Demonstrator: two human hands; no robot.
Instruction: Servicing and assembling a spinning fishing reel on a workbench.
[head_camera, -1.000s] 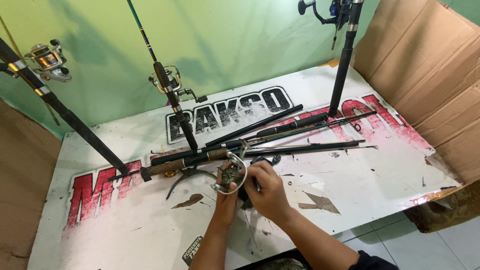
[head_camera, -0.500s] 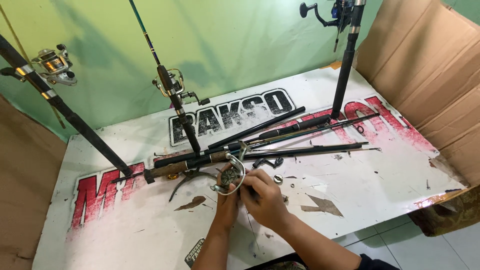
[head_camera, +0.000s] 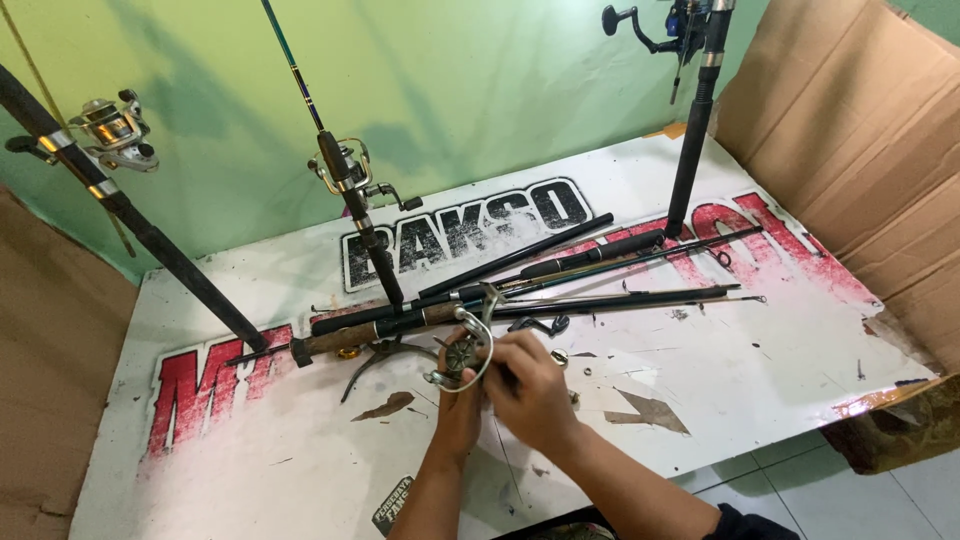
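Both hands clasp the reel (head_camera: 462, 358) at table centre: left hand (head_camera: 458, 405) cupping beneath, right hand (head_camera: 530, 385) pinching at its 3 o'clock side. Risk, likely: wire bail snagging fingers, or loose small parts (head_camera: 560, 357) just beside rolling off the table (head_camera: 250, 470).

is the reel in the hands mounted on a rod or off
Off. The reel sits between the left hand and right hand, just in front of the rods lying on the table.
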